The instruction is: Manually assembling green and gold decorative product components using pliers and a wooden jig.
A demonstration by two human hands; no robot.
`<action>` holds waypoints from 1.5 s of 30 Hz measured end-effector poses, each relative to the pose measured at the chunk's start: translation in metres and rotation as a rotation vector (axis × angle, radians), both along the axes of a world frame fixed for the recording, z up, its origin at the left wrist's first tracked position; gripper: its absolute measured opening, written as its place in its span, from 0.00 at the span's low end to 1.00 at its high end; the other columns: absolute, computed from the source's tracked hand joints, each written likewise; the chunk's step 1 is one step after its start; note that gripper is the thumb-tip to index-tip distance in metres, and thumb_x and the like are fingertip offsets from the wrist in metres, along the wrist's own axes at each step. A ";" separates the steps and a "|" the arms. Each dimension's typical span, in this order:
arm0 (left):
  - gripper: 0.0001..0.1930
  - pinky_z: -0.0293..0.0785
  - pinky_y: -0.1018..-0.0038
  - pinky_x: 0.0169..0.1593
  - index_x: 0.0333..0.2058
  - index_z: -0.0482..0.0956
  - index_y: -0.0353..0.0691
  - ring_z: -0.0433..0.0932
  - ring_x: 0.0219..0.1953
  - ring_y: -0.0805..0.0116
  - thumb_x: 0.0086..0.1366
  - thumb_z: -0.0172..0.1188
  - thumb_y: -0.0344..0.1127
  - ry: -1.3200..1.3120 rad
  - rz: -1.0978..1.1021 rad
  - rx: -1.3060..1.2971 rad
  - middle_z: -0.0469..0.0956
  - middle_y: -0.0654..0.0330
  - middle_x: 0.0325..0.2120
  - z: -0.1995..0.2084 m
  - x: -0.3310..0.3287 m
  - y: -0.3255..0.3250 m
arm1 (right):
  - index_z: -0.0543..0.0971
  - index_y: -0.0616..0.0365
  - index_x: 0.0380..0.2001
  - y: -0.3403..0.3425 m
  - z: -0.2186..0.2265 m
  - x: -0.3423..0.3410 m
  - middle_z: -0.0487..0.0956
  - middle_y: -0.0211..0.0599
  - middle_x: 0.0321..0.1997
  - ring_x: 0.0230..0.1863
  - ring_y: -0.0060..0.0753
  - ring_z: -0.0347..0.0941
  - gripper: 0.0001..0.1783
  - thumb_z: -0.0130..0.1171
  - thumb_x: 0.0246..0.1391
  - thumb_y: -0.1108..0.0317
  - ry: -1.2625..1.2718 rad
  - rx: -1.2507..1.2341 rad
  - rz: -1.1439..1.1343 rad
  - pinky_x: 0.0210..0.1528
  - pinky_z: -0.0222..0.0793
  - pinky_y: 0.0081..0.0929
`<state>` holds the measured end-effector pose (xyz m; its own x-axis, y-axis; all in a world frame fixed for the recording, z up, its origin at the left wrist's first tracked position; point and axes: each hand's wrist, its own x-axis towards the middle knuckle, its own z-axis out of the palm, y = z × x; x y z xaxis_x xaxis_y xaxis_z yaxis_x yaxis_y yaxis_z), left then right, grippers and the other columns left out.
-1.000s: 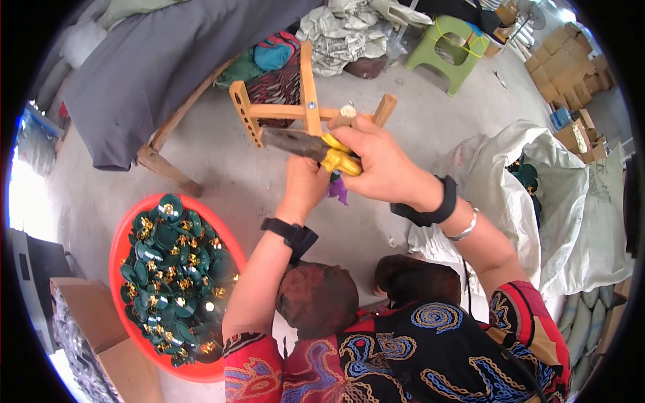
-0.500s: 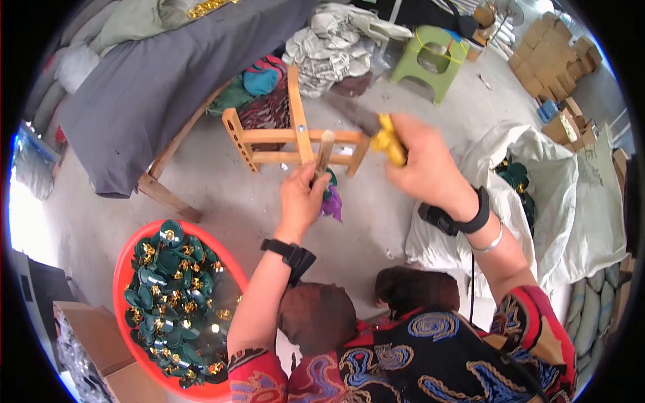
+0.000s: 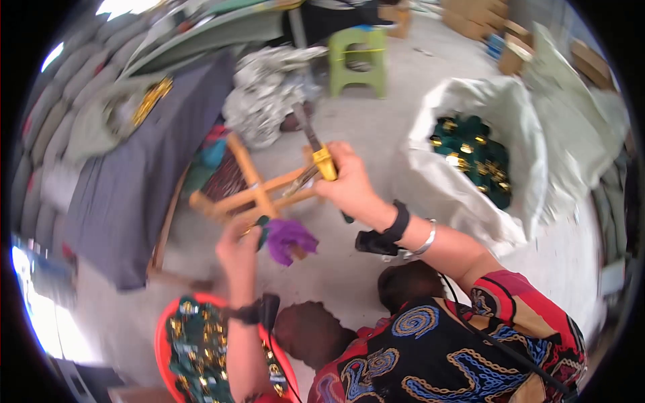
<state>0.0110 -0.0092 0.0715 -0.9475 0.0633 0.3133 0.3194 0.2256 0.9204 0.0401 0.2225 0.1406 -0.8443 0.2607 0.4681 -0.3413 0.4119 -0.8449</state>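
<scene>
My right hand (image 3: 349, 185) is closed around a tool with a yellow handle (image 3: 324, 164) and a long, flat grey blade, which points up and to the left. Just below the handle is a blurred light-brown stick-like piece (image 3: 301, 183); I cannot tell whether this hand holds it. My left hand (image 3: 238, 242) pinches a small dark green piece (image 3: 262, 230), partly hidden by its fingers. Right beside it is a bunched purple cloth (image 3: 289, 238) with a brownish end showing underneath. Both hands are at the near side of a wooden frame (image 3: 259, 191).
A red basin (image 3: 163, 349) of green and gold pieces stands at lower left. A white sack (image 3: 463, 205) on the right holds similar pieces. Dark cloth covers a table (image 3: 134, 195) at left. Farther off are crumpled grey-white sheeting (image 3: 259, 101) and a green stool (image 3: 358, 64).
The view has turned, with the sack showing more fully. My left hand has left the upright wooden stick for a green piece. The yellow-handled tool has moved left, nearer my left hand.
</scene>
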 end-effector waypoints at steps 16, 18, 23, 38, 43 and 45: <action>0.22 0.75 0.71 0.39 0.52 0.70 0.39 0.78 0.39 0.64 0.58 0.60 0.34 0.505 -0.125 -0.121 0.75 0.51 0.44 0.104 0.034 0.072 | 0.75 0.62 0.33 0.008 -0.034 0.056 0.74 0.28 0.28 0.29 0.19 0.67 0.14 0.58 0.38 0.76 -0.235 -0.122 0.140 0.32 0.66 0.20; 0.15 0.75 0.72 0.36 0.43 0.75 0.35 0.79 0.33 0.62 0.57 0.60 0.32 0.453 0.157 -0.349 0.79 0.52 0.37 0.050 0.063 -0.008 | 0.74 0.65 0.42 0.008 -0.039 0.056 0.73 0.27 0.31 0.31 0.19 0.67 0.22 0.56 0.38 0.78 -0.214 -0.231 0.206 0.34 0.65 0.18; 0.12 0.74 0.63 0.39 0.36 0.79 0.36 0.78 0.34 0.50 0.50 0.60 0.30 0.021 0.715 -0.667 0.79 0.50 0.30 -0.074 0.191 -0.176 | 0.72 0.65 0.42 -0.018 -0.051 0.046 0.71 0.26 0.28 0.30 0.18 0.66 0.22 0.57 0.38 0.80 -0.329 -0.321 0.393 0.34 0.62 0.16; 0.10 0.74 0.62 0.39 0.32 0.80 0.40 0.76 0.37 0.51 0.49 0.56 0.28 -0.335 0.728 -1.242 0.78 0.52 0.32 -0.096 0.233 -0.348 | 0.73 0.62 0.44 -0.033 -0.049 0.047 0.71 0.26 0.27 0.29 0.17 0.66 0.24 0.57 0.37 0.81 -0.390 -0.209 0.390 0.33 0.64 0.15; 0.10 0.74 0.75 0.33 0.35 0.79 0.37 0.80 0.26 0.68 0.53 0.56 0.21 -0.254 0.708 -0.564 0.81 0.53 0.25 -0.041 0.185 -0.296 | 0.73 0.64 0.44 -0.039 -0.040 0.040 0.72 0.27 0.27 0.28 0.17 0.66 0.24 0.58 0.36 0.81 -0.353 -0.245 0.346 0.32 0.63 0.16; 0.13 0.73 0.77 0.40 0.39 0.80 0.38 0.80 0.34 0.74 0.55 0.56 0.21 -0.045 0.609 -0.456 0.82 0.55 0.33 -0.023 0.139 -0.225 | 0.74 0.64 0.43 -0.033 -0.037 0.037 0.72 0.27 0.27 0.29 0.17 0.66 0.24 0.58 0.36 0.81 -0.333 -0.256 0.341 0.34 0.63 0.16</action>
